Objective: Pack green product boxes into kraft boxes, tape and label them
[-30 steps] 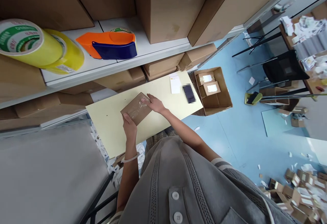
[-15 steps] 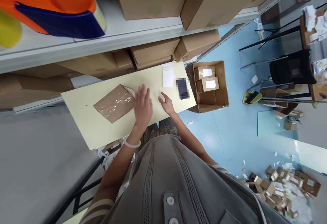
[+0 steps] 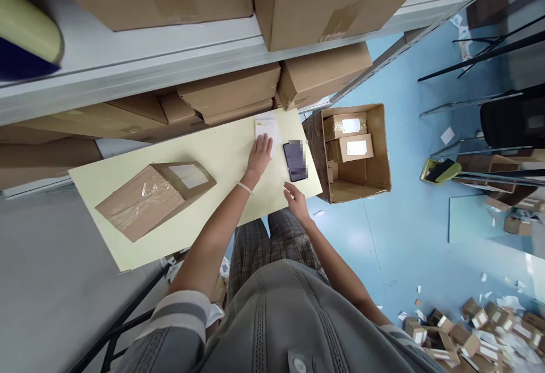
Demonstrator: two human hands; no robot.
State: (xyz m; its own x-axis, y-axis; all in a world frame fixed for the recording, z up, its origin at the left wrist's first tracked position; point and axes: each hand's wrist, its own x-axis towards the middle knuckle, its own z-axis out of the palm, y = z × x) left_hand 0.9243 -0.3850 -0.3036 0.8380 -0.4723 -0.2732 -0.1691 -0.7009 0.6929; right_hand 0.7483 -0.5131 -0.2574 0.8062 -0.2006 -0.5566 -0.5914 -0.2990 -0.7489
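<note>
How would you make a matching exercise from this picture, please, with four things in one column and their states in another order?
Things:
1. left hand
2. right hand
3. phone
4. brown carton

States:
A. wrapped in clear plastic film
B. lying flat on a white paper
C. lying screen up on the pale board
D. curled just below the phone

Right pairs: 1-B, 2-D, 3-C, 4-A
</note>
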